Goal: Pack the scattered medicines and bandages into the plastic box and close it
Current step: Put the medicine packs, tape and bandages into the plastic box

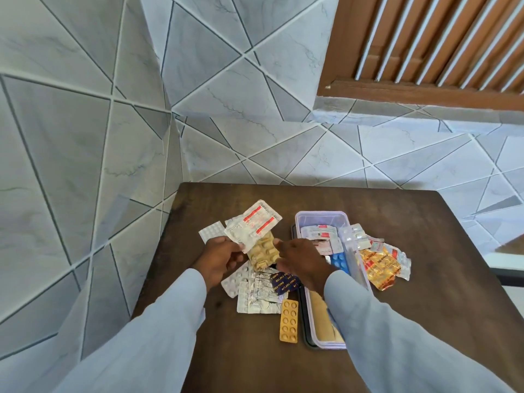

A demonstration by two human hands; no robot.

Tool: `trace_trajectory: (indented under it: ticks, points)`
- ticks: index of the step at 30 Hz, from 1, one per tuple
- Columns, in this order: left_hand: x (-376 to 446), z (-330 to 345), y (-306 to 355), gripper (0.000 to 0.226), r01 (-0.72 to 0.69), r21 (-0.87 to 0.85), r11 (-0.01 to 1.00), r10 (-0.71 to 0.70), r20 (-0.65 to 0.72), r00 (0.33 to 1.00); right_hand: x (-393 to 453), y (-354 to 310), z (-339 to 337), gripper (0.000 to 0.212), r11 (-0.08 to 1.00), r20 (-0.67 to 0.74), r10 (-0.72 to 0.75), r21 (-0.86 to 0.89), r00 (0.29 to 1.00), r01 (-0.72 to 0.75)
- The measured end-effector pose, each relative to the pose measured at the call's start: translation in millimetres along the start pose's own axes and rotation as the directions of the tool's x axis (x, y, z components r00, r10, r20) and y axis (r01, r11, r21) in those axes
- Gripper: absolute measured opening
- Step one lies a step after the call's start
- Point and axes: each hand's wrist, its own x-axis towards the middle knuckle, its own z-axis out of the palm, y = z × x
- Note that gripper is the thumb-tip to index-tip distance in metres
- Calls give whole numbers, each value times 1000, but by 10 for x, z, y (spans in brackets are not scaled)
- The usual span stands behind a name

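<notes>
A clear plastic box lies open on the dark wooden table, with blister strips and a tan bandage inside. My left hand grips a white and red medicine strip lifted above the table. Beside it, my right hand pinches a yellowish pill strip. Below both hands lie silver strips, a dark blue strip and an orange blister pack. Orange and yellow packets sit to the right of the box.
A white blister strip lies at the far left of the pile. Tiled walls close in the table on the left and behind. A brown louvred window is up at the right. A dark lid edge shows under the box.
</notes>
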Motion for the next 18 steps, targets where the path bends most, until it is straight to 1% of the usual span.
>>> trace_trajectory:
  ticks: [2,3,5,7,9,12,13,15,18]
  points:
    - [-96,43,-63,11,1,20,1000,-2,55,998,4,33,86,35,993,7,35,112,999,-36]
    - [-149,91,-109,10,-2,54,999,-3,85,996,-6,32,123,31,988,3,33,149,999,-33]
    - [-234,169,-207,8,1,92,996,-13,133,991,-2,20,147,16,988,-47,-3,152,999,10]
    - [-276,193,-275,3,7,74,997,-18,146,989,31,-8,97,22,991,-139,-15,130,990,34]
    - [-251,157,-307,6,3,52,999,-7,80,997,71,-79,12,20,995,-218,-35,85,975,55]
    - [-110,72,-331,6,2,36,999,2,-129,992,180,-185,-142,19,992,-281,-126,-47,951,118]
    - [-59,67,-336,7,16,27,1000,-12,-164,986,241,-178,-192,21,986,-292,-152,-107,944,126]
    - [5,121,-339,13,50,-7,999,-51,-164,985,418,-82,-281,21,967,-276,-185,-220,943,125]
    - [53,297,-339,22,82,11,997,-79,-164,983,427,0,-276,21,947,-202,-157,-310,967,89]
